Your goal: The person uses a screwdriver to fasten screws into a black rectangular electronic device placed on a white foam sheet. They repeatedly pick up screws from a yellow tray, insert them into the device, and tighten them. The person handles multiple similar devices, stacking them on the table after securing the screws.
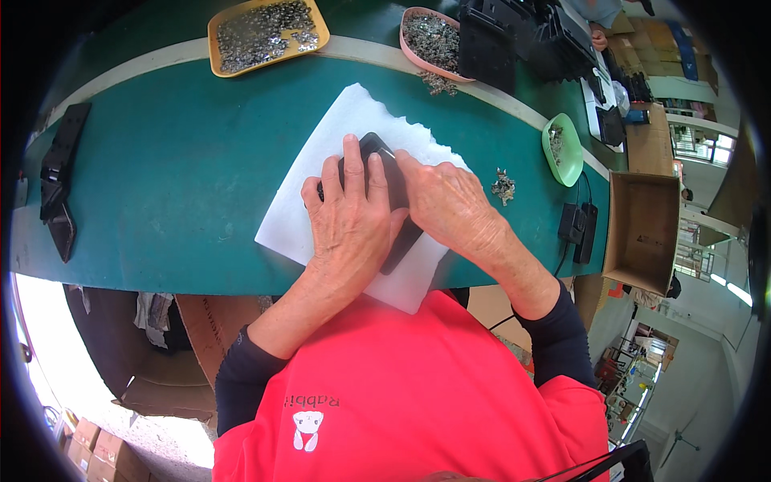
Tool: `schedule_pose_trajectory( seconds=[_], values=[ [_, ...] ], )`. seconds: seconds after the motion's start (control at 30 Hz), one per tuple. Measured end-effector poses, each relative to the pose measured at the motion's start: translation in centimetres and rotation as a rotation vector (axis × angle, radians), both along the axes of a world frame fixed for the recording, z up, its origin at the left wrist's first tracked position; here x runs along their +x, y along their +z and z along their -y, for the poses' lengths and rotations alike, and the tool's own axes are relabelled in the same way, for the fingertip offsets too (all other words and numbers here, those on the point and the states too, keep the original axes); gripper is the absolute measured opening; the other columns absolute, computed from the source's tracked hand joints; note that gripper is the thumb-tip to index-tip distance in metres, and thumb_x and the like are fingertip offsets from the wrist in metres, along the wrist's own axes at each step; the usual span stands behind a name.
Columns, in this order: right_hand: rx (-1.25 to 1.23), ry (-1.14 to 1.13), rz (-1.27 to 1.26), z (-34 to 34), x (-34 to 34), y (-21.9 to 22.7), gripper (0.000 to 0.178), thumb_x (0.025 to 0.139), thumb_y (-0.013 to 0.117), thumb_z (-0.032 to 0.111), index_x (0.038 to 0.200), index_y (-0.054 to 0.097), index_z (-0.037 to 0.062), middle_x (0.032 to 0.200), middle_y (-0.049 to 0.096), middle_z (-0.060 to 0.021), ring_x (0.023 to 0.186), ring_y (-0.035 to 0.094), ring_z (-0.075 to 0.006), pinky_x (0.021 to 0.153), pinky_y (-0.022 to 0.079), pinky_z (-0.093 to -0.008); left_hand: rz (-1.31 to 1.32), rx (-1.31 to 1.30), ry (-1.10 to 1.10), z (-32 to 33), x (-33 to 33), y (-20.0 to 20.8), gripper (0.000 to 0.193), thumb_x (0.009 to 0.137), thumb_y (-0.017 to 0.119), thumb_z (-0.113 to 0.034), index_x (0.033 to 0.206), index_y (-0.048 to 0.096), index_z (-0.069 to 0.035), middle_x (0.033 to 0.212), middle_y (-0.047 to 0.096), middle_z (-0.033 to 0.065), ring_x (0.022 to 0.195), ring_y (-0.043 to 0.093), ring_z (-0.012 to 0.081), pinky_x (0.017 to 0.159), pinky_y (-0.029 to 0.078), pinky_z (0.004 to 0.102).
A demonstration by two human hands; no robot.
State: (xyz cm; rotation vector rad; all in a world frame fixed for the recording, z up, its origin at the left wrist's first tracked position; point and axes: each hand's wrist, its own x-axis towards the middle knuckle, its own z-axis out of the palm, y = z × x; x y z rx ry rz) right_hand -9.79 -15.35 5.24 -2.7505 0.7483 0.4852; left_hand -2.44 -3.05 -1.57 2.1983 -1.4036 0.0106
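Found dark flat panel (394, 186) lying aslant on white sheet (300, 193), atop green worktop (177, 185), with sheet overhanging the near edge. Noted left hand (351, 217) resting flat across panel, fingers spread wide. Noted right hand (450, 201) at panel's upper right side, fingers curled; cannot tell whether gripping anything. Recorded small heap of metal parts (503, 186) farther right, near green bowl (573, 157); beyond, parts-filled yellow tray (323, 30) and pink tray (404, 45).

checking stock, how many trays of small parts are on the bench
3: yellow tray, upper left; pink tray, top centre; green tray, right side. Others may be hidden.
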Motion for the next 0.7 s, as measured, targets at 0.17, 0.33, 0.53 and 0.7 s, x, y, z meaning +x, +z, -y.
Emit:
schedule_pose_trajectory(
  seconds=[0.17,0.33,0.53,0.7],
  values=[
    [-0.002,-0.054,0.030,-1.5,0.0,-0.4,0.036,0.084,0.053,0.007,0.116,0.051,-0.0098,0.076,0.066,-0.0250,0.073,0.067,-0.0409,0.065,0.054,-0.0482,0.073,0.003,0.017,0.2,-0.2,-0.8,0.069,0.069,0.078,-0.027,0.127,0.055,0.002,0.142,0.040,0.0262,0.114,0.046,0.0366,0.088,0.032,0.0473],
    [0.041,-0.046,0.026,-1.1,0.5,-0.2,0.030,0.086,0.050,0.007,0.111,0.052,-0.0114,0.077,0.067,-0.0251,0.074,0.068,-0.0409,0.064,0.055,-0.0473,0.098,-0.002,0.010,0.3,-0.2,-1.2,0.068,0.070,0.076,-0.025,0.128,0.054,0.004,0.141,0.042,0.0268,0.114,0.046,0.0366,0.088,0.032,0.0475],
    [0.023,0.057,0.009,-0.6,1.0,0.0,0.020,0.087,0.050,0.006,0.098,0.057,-0.0087,0.079,0.067,-0.0246,0.073,0.068,-0.0396,0.062,0.056,-0.0460,0.077,-0.052,0.015,0.6,-0.3,-1.1,0.067,0.071,0.077,-0.028,0.125,0.055,0.004,0.140,0.043,0.0273,0.113,0.047,0.0379,0.088,0.032,0.0486],
    [0.074,0.198,-0.026,1.9,2.1,1.0,0.018,0.084,0.050,0.006,0.088,0.062,-0.0070,0.085,0.068,-0.0248,0.075,0.069,-0.0393,0.063,0.056,-0.0454,0.041,-0.062,0.002,0.6,-0.2,-0.9,0.067,0.071,0.079,-0.032,0.125,0.056,0.001,0.139,0.042,0.0277,0.113,0.047,0.0401,0.089,0.033,0.0502]
  ],
)
